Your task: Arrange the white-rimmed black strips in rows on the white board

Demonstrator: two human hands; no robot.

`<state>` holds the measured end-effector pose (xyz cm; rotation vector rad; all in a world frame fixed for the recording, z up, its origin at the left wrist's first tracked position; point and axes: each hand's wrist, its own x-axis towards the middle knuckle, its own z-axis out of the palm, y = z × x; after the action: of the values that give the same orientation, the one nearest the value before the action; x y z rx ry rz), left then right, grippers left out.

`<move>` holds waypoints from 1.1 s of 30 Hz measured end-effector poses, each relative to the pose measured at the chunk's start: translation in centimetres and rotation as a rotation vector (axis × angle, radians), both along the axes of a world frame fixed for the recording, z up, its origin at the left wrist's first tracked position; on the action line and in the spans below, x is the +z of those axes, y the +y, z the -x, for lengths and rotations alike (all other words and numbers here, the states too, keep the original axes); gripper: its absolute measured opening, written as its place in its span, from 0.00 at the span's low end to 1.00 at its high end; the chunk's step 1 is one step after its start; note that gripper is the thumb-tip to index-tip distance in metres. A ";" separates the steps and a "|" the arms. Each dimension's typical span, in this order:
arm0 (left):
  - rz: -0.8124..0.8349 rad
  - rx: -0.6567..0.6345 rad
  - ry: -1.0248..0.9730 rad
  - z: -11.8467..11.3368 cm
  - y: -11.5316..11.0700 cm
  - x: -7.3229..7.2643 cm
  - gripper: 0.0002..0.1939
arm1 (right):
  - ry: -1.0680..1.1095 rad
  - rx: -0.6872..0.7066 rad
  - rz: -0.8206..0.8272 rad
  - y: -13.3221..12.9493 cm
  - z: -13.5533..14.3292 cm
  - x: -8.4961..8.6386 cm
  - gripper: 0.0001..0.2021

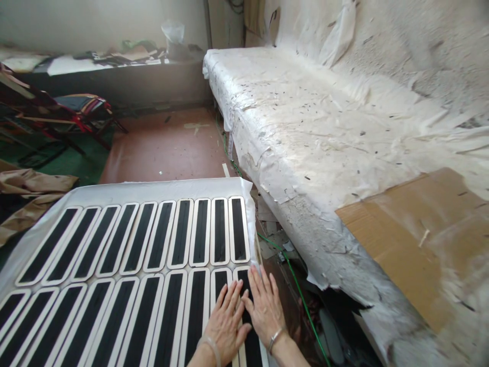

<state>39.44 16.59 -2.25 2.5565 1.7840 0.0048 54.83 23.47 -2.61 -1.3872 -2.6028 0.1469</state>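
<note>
Two rows of black rectangular pieces with pale rounded frames (pixel 182 233) lie side by side on a white-covered board (pixel 153 189). My left hand (pixel 227 318) rests with fingers spread on the right end of the near row, a bracelet on its wrist. Close beside it, my right hand (pixel 265 303) lies flat over the last near piece (pixel 252 339) and the board's right edge, its thumb near my left fingers. Neither hand is wrapped round anything. The hands cover parts of the last pieces.
A long table under white, spotted sheeting (pixel 286 112) runs along the right, with brown cardboard (pixel 416 239) on it. A green cord (pixel 301 290) crosses the gap between. Chairs (pixel 80 109) stand at back left, beside a reddish floor panel (pixel 164 142).
</note>
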 end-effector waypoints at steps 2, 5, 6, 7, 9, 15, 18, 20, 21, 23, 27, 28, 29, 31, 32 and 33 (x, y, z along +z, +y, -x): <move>-0.004 -0.002 -0.002 0.1 0.0 -0.1 0.37 | -0.004 0.012 0.073 0.4 -0.2 -1.1 0.32; -0.031 -0.011 0.005 0.1 0.1 -0.2 0.37 | 0.002 0.012 0.155 0.5 -0.5 -2.2 0.33; -0.040 -0.015 0.009 0.1 0.1 -0.2 0.37 | 0.010 0.001 0.159 0.5 -0.5 -2.3 0.33; -0.044 -0.016 0.012 0.1 0.1 -0.2 0.36 | 0.018 -0.005 0.155 0.6 -0.5 -2.3 0.34; -0.039 -0.010 0.019 0.1 0.1 -0.3 0.35 | 0.034 -0.004 0.140 1.1 -0.1 -2.1 0.34; 0.053 0.010 0.012 0.1 0.2 -0.1 0.36 | 0.067 0.049 0.214 2.8 0.8 -2.0 0.34; 0.107 0.007 -0.020 0.1 0.2 0.2 0.36 | 0.059 -0.017 0.254 2.5 0.7 -2.0 0.32; 0.136 0.002 -0.030 0.2 0.2 0.4 0.36 | 0.048 -0.040 0.273 1.9 0.3 -1.8 0.30; 0.149 0.000 -0.028 0.2 0.2 0.6 0.35 | 0.043 -0.039 0.284 1.4 -0.1 -1.7 0.29; 0.177 0.001 -0.009 0.2 0.3 0.8 0.34 | 0.030 -0.023 0.301 0.1 -0.8 -1.6 0.28; 0.204 0.000 0.049 0.6 0.7 0.7 0.32 | 0.031 -0.017 0.361 -3.1 -1.8 -1.9 0.28; 0.191 -0.007 0.056 0.7 0.7 0.7 0.32 | 0.035 -0.028 0.398 -3.9 -1.9 -1.7 0.28; 0.162 -0.019 0.054 0.7 0.6 0.8 0.32 | 0.041 -0.039 0.445 -4.6 -2.1 -1.1 0.28; 0.062 -0.039 0.006 0.6 -0.1 1.0 0.33 | 0.056 -0.048 0.554 -5.4 -2.6 0.9 0.29; -0.007 -0.050 -0.046 0.7 -0.5 0.9 0.33 | 0.086 -0.021 0.596 -5.6 -2.8 2.1 0.30; -0.055 -0.047 -0.113 0.8 -0.9 0.5 0.34 | 0.120 0.028 0.613 -5.5 -3.0 3.3 0.30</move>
<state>38.60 15.72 -1.76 2.5777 1.7065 0.1967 57.85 17.94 0.73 -1.4403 -2.5792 1.0703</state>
